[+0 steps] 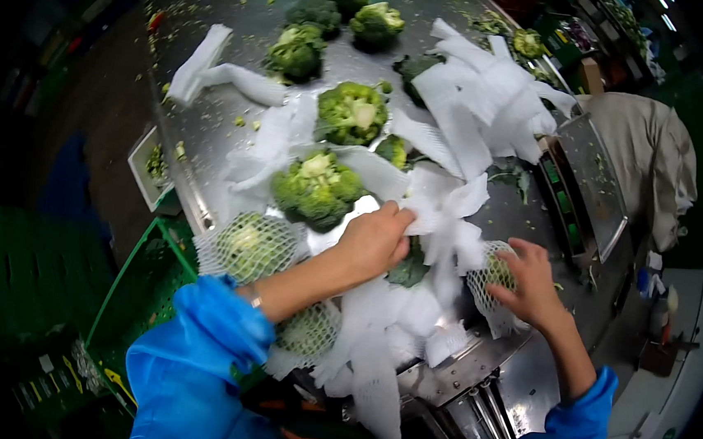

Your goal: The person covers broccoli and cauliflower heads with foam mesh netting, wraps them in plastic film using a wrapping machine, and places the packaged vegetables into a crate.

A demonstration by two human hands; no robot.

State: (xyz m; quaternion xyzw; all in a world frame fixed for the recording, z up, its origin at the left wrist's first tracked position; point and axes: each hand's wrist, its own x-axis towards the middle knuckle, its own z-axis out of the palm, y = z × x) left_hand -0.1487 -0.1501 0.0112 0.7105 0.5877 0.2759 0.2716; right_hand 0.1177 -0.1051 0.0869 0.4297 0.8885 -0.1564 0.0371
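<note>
My left hand (376,240) is closed in a pinch on a white foam net (430,213) at the centre. My right hand (528,285) has its fingers apart beside a net-covered broccoli head (492,282), touching or nearly touching it. Bare broccoli (318,188) lies left of my left hand, with another head (351,114) behind it. Two more heads in foam nets, one at the left (250,246) and one lower (308,332), sit near my left forearm. Loose white nets (376,329) hang over the table's near edge.
On the metal table (217,139), several broccoli heads (297,50) lie farther back. A pile of white nets (485,98) is at the back right. A green crate (144,286) stands at the left, below a white bin (142,172). Metal machinery (472,369) borders the near edge.
</note>
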